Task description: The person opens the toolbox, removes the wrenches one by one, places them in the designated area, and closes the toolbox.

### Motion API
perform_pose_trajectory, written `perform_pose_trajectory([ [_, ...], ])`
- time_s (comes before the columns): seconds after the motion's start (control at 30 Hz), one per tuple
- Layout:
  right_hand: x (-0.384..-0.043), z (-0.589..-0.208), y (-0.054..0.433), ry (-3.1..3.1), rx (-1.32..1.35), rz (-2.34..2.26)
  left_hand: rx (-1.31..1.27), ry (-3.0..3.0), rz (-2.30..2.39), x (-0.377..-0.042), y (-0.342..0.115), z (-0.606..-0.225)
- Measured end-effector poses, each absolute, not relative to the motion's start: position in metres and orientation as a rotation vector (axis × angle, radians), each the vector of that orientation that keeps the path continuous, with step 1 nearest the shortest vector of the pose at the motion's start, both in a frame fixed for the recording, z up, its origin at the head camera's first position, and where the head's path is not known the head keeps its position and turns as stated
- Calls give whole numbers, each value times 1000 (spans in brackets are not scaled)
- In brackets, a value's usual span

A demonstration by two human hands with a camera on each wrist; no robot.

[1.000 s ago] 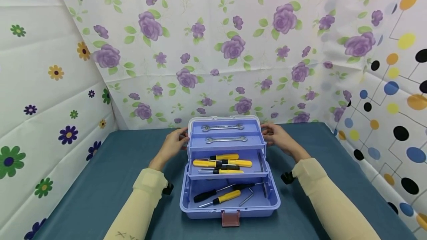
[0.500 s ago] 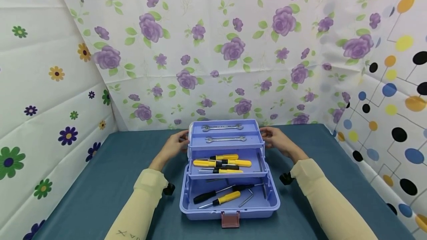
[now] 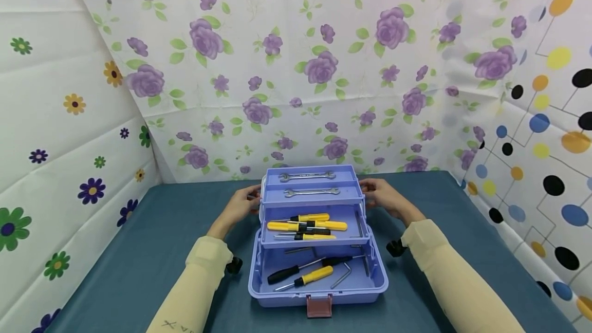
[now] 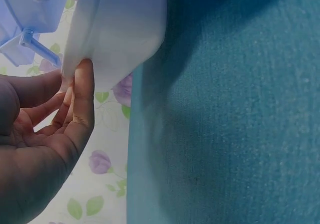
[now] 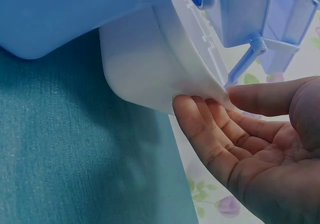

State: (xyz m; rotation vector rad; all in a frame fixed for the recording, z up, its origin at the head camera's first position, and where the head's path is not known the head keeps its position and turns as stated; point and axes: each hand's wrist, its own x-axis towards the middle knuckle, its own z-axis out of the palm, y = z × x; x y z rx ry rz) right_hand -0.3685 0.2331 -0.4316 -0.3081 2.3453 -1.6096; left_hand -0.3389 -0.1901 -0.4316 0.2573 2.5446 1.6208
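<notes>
Periwinkle plastic toolbox (image 3: 279, 300) on teal cloth-covered surface (image 3: 185, 209). Unfolding looks complete: stepped trays (image 3: 277, 200) fanned, frosted white plastic lid (image 4: 125, 33) back. Left hand (image 3: 238, 206), right hand (image 3: 387, 198): narrow grips, pinching lid rim. Apparently left: letting go.

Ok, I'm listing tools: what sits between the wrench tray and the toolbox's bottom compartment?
The middle tray, with several yellow-handled screwdrivers in it; the head view shows this.
</notes>
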Motion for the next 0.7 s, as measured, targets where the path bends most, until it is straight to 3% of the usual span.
perform_pose_trajectory([
  [0.7, -374, -439, 235, 2328, -289, -1606, 244, 2536, 1605, -342, -192, -441],
])
